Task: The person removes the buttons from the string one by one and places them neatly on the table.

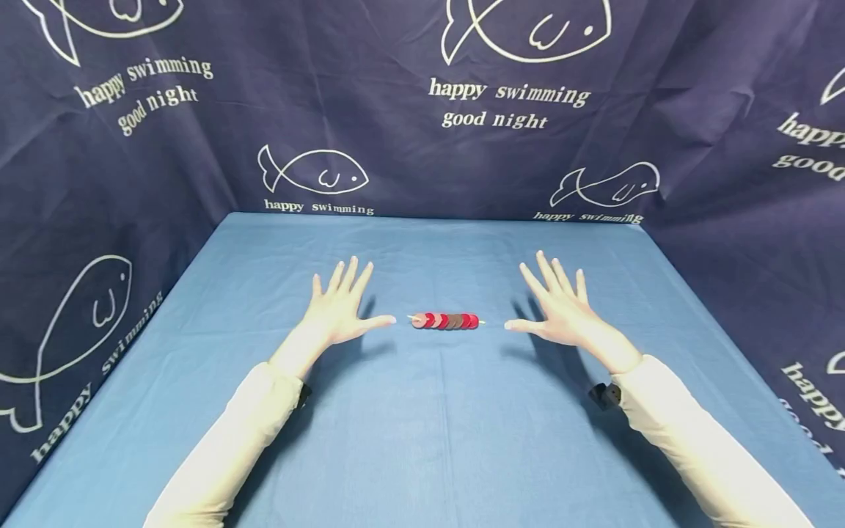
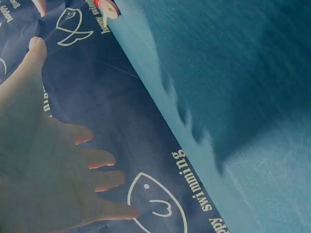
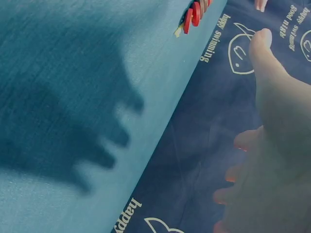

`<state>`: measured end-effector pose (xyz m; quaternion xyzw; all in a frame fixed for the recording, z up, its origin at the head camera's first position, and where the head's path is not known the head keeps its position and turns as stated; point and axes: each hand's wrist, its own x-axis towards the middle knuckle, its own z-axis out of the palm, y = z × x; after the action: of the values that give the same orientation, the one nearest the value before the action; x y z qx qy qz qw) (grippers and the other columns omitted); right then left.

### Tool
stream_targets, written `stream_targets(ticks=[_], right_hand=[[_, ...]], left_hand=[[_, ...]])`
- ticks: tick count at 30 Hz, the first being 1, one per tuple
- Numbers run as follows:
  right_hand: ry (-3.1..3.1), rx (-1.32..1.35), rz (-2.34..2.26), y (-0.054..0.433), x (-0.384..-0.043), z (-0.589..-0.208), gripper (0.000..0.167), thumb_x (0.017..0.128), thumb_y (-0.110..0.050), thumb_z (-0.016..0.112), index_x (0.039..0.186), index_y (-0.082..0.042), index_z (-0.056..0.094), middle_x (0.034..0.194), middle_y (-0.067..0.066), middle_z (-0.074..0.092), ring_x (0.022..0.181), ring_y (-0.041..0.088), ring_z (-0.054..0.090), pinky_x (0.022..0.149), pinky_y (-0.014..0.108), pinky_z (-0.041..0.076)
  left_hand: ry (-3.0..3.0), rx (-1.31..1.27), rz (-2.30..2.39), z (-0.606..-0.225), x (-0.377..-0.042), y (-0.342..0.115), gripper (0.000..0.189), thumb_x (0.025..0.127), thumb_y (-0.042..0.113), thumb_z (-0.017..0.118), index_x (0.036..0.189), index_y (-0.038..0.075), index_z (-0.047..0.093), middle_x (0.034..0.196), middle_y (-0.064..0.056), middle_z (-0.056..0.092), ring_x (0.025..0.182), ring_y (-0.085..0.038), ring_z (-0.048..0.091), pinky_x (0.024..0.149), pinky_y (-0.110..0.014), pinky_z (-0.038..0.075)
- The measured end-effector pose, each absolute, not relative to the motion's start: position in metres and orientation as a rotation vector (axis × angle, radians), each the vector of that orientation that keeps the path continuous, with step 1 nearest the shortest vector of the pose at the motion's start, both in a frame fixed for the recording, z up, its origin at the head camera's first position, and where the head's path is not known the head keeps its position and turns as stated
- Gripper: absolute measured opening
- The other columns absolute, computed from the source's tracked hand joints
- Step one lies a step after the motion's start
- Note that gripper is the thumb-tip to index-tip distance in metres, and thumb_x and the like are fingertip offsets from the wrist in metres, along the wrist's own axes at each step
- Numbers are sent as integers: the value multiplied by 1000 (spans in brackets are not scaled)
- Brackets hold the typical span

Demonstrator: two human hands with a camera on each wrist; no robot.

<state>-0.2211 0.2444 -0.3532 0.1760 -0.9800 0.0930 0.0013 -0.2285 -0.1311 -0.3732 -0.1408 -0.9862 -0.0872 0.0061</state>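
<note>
A string of round discs [image 1: 446, 321] in red, pink and brown lies crosswise on the blue cloth, a pale cord or stick end poking out at each side. To its left, my left hand [image 1: 337, 311] hovers with fingers spread and thumb pointing at it, not touching. My right hand [image 1: 558, 310] mirrors this on the other side, fingers spread too, thumb apart from the discs. In the left wrist view one pink end disc [image 2: 109, 8] shows at the top edge; the right wrist view catches several red discs [image 3: 196, 14] and the pale tip. Both hands hold nothing.
Blue cloth [image 1: 409, 440] covers the table. Dark navy curtains [image 1: 422, 169] printed with white fish and lettering stand at the back and both sides. A small black device [image 1: 605, 396] sits under the right cuff, another [image 1: 304, 394] at the left.
</note>
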Motion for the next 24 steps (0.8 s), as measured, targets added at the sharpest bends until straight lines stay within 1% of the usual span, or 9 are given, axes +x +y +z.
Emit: stream_targets(ticks=[5, 9, 12, 15, 20, 24], right_hand=[[-3012, 625, 366, 243, -222, -352, 94, 78, -54, 67, 149, -10, 22, 154, 23, 9, 141, 46, 6, 106, 65, -5], [-2953, 657, 419, 242, -224, -352, 85, 80, -43, 69, 146, -7, 29, 151, 25, 18, 139, 47, 12, 108, 64, -2], [-2905, 678, 457, 241, -226, -352, 80, 81, -37, 70, 144, -5, 32, 148, 25, 24, 136, 46, 20, 107, 64, 5], [-2872, 711, 520, 241, -228, -355, 77, 81, -33, 71, 142, -3, 34, 145, 25, 29, 132, 45, 28, 105, 64, 14], [-2792, 791, 635, 240, -230, -361, 72, 80, -25, 73, 138, 3, 39, 134, 24, 39, 123, 41, 40, 101, 56, 30], [-2701, 846, 662, 238, -232, -363, 65, 78, -21, 75, 131, 6, 47, 125, 23, 48, 117, 38, 48, 98, 51, 36]], left_hand=[[-3084, -484, -383, -374, -233, -133, 94, 77, 70, 53, 149, 17, 26, 156, -14, 15, 143, -35, 14, 110, -61, 13], [-3024, -575, -463, -375, -237, -134, 81, 81, 60, 57, 143, 11, 38, 151, -18, 27, 140, -36, 24, 109, -56, 22], [-2963, -647, -528, -374, -240, -134, 70, 84, 53, 59, 136, 7, 46, 144, -19, 39, 134, -37, 34, 108, -51, 28], [-2926, -709, -607, -375, -241, -132, 62, 86, 46, 61, 131, 5, 52, 134, -19, 49, 126, -36, 44, 105, -47, 34], [-2900, -753, -723, -375, -242, -128, 52, 86, 37, 65, 124, 3, 57, 123, -16, 57, 117, -33, 53, 101, -44, 39], [-2879, -781, -764, -374, -243, -125, 49, 84, 33, 68, 121, 2, 58, 119, -16, 60, 112, -31, 56, 96, -43, 43]])
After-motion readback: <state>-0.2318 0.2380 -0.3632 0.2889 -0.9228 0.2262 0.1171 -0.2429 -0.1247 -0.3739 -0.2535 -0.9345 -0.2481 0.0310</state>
